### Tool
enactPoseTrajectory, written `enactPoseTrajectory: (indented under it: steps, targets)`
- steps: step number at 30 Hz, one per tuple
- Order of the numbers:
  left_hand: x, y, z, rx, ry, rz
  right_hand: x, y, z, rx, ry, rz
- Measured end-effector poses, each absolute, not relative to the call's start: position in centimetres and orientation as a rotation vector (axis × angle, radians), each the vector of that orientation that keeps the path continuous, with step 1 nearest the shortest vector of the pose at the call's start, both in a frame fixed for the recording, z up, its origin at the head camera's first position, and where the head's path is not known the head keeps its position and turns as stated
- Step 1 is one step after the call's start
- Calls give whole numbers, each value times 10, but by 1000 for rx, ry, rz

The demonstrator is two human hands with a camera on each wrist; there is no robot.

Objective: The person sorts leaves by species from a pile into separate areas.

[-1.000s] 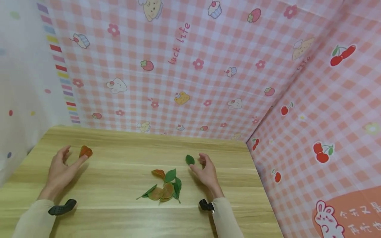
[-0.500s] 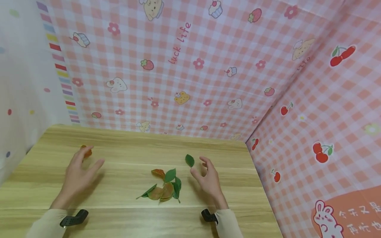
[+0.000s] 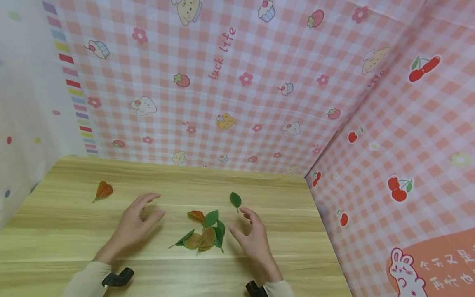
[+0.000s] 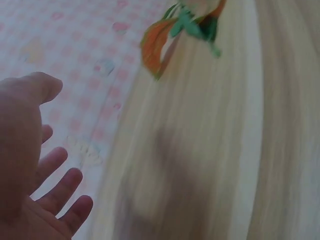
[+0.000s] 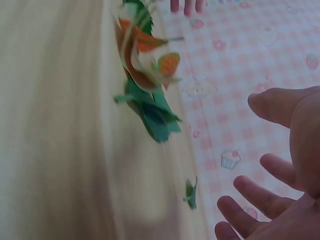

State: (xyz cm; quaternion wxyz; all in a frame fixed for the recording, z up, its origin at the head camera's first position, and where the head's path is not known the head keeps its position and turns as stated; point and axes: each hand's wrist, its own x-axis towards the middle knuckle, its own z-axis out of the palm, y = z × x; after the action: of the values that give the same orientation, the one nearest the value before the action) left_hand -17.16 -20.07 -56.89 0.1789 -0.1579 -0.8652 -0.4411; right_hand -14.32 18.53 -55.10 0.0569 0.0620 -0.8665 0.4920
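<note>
A small pile of leaves, green ones (image 3: pixel 219 231) and orange-brown ones (image 3: pixel 208 238), lies mid-table in the head view. My left hand (image 3: pixel 135 220) is to the left of the pile, fingers spread and holding nothing. On the other side my right hand (image 3: pixel 252 235), also holding nothing, hovers with thumb and fingers apart. Just beyond its fingertips lies a single green leaf (image 3: pixel 235 199). A lone red-orange leaf (image 3: pixel 104 190) rests farther back at the left. In the right wrist view the pile's green leaves (image 5: pixel 150 110) sit to the left of my open fingers (image 5: pixel 260 195).
The wooden table (image 3: pixel 148 272) meets a pink checked cloth wall (image 3: pixel 208 103) at the back. Another patterned wall (image 3: pixel 371 173) slants along the right edge, and a white dotted one (image 3: pixel 29 115) stands at the left. Black wrist cameras (image 3: pixel 118 277) sit at both cuffs.
My left hand has let go of the red-orange leaf at the back left and moved right toward the pile. My right hand has left the single green leaf and drawn slightly nearer.
</note>
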Motion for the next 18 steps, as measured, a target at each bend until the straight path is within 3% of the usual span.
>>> enactPoseTrajectory:
  steps: [18]
  targets:
    - [-196,-142,-581,-710,-2570,-1280,-114,159,-561,69,-2696,1509]
